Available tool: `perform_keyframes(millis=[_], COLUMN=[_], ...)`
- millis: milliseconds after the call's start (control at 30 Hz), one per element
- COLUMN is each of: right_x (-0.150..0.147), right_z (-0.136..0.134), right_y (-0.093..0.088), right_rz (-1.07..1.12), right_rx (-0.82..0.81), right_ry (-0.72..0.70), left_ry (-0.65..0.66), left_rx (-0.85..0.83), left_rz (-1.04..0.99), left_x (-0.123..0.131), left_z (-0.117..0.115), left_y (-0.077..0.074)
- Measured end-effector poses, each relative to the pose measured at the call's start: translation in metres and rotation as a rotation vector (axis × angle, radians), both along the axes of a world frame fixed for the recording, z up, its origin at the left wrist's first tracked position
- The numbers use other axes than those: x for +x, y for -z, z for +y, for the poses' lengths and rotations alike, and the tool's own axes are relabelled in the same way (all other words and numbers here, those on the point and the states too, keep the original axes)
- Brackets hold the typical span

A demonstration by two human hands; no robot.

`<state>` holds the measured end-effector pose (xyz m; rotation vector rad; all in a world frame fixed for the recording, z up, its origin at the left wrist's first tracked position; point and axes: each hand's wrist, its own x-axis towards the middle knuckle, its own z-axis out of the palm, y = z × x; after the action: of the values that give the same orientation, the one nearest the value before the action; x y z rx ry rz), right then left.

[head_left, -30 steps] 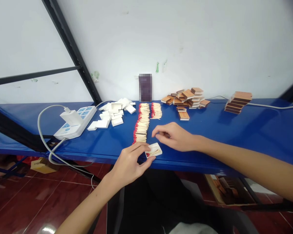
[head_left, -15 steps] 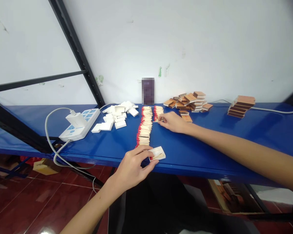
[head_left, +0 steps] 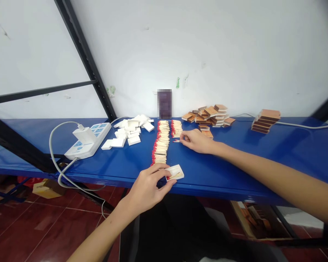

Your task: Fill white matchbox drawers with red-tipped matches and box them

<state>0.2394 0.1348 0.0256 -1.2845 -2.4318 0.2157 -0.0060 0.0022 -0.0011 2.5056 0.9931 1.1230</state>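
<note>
My left hand grips a small white tray near the shelf's front edge; a few matches lie inside it. Between the fingertips of my right hand are matches with red heads pointing left, just in front of a short row of matches. Left of that, a long row of red-headed matches runs from the back towards my left hand. White trays lie heaped on the left. Brown matchbox sleeves are piled behind my right hand.
A stack of brown boxes stands at the right of the blue shelf. On the left lies a power strip with a plug and white cables. A dark pixelated rectangle is at the wall. Black metal posts frame the left side.
My right hand has drawn slightly towards me, away from the short row, with matches at its fingertips. My left hand stays on the white tray. The view has shifted a little.
</note>
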Motion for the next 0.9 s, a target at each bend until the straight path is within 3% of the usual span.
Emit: perform_keyframes(millis=[900], right_x=[0.0056], right_z=[0.0026], right_y=[0.0003], right_rz=[0.070], right_rx=[-0.017], right_ry=[-0.212], left_ry=[-0.006], left_rx=[0.030], left_rz=[0.000], left_x=[0.0000], left_z=[0.0017], left_y=[0.0002])
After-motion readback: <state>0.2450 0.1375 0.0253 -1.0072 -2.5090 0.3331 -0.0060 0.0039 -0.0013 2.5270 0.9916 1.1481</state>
